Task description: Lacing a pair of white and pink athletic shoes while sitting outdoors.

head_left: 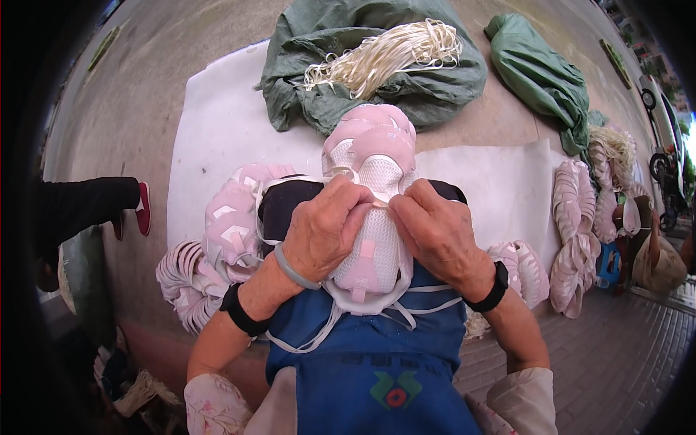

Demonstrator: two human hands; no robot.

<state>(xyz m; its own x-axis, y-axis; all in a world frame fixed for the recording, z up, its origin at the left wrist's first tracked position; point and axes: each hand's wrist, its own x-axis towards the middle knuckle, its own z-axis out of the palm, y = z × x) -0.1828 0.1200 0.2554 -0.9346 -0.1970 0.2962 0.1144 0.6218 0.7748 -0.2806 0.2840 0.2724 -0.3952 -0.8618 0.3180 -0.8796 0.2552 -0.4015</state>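
A pink and white sneaker upper [375,148] lies lengthwise across my lap, its mesh tongue [366,250] toward me. My left hand [330,221] and my right hand [438,230] meet over the lacing area, thumbs and fingers pinched close together on a white shoelace [376,202]. The fingertips partly hide the lace and the eyelets there. More white lace [312,346] trails over the blue apron [348,326] on both sides of the upper. Beside my left knee rest further pink uppers [235,217].
A bundle of cream laces [406,51] sits on a green sack [297,43], with another green sack [540,76] farther right. Stacked pink uppers [573,239] stand at the right. White sheeting [217,109] covers the ground. A person's red shoe [143,209] shows at left.
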